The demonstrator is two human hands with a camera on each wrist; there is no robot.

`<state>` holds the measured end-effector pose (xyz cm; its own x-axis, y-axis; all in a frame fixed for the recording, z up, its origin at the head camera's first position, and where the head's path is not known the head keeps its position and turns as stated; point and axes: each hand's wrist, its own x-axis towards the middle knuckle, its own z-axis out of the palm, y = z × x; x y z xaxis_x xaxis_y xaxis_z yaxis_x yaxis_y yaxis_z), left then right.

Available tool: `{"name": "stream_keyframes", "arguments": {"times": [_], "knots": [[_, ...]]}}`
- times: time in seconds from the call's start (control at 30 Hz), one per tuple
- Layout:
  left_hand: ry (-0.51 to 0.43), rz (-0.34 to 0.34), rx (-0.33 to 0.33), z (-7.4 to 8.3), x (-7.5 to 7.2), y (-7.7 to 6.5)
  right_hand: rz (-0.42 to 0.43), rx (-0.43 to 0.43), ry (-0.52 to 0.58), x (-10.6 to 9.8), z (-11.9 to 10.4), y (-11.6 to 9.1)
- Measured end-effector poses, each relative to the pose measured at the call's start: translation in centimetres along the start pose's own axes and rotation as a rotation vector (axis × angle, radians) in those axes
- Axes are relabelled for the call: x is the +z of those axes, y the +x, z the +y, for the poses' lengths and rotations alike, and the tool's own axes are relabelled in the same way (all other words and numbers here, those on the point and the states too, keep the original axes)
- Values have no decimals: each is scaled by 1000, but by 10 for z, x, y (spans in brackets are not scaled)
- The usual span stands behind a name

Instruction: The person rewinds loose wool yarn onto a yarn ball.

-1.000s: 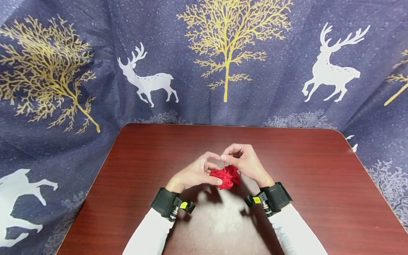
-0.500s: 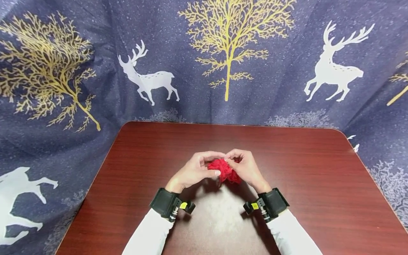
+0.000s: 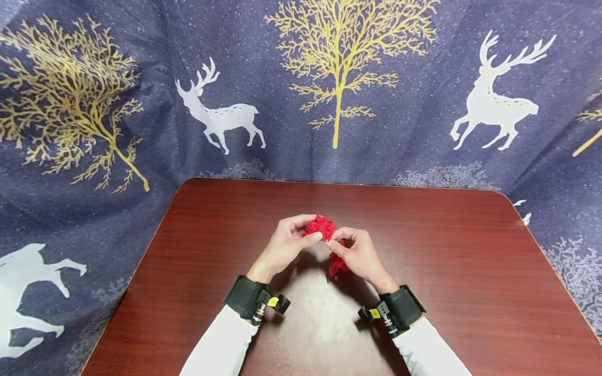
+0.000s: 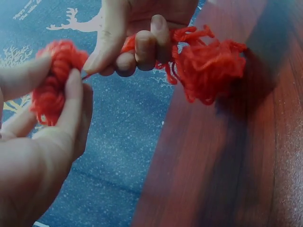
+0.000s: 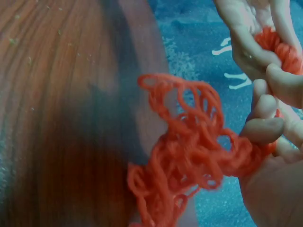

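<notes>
A compact bundle of red yarn [image 3: 321,226] is held between the thumb and fingers of my left hand [image 3: 285,245]. Close beside it on the right, my right hand [image 3: 363,257] pinches a thin dark red strand [image 4: 88,76] that leads to the bundle. Curled lower fingers of that same hand grip a looser tangle of red yarn [image 5: 184,142], whose loops hang out below the palm. From the left wrist, this tangle [image 4: 208,71] shows over the table's edge. The right hand partly hides it in the head view.
Both hands work above a reddish-brown wooden table [image 3: 226,219] with rounded far corners. Behind it hangs a dark blue cloth [image 3: 282,167] printed with white deer and yellow trees. Each wrist wears a black strap [image 3: 246,296] with a small camera.
The left hand has moved slightly away from me, lifting and turning its bundle. The right hand has shifted lower, and the loose tangle now hangs apart below it.
</notes>
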<state>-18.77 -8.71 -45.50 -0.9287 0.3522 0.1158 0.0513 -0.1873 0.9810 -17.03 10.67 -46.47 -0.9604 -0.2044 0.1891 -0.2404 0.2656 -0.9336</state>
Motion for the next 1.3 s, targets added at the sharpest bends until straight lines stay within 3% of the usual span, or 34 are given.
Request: {"name": "stream_keyframes", "arguments": {"times": [0.13, 0.27, 0.5, 0.67, 0.87, 1.03, 1.3], "knots": [[114, 134, -2, 1, 2, 1, 60, -40, -35, 4, 11, -4], [275, 244, 48, 2, 4, 2, 83, -55, -100, 6, 8, -10], [499, 316, 121, -4, 5, -1, 73, -107, -120, 4, 1, -14], [702, 221, 143, -4, 3, -4, 60, -86, -32, -8, -5, -11], [795, 45, 110, -3, -3, -7, 65, 17, 107, -26, -15, -4], [762, -113, 60, -4, -7, -8, 75, 69, 278, -35, -20, 1], [612, -269, 50, -1, -9, -11, 103, 96, 582, -43, -15, 16]]}}
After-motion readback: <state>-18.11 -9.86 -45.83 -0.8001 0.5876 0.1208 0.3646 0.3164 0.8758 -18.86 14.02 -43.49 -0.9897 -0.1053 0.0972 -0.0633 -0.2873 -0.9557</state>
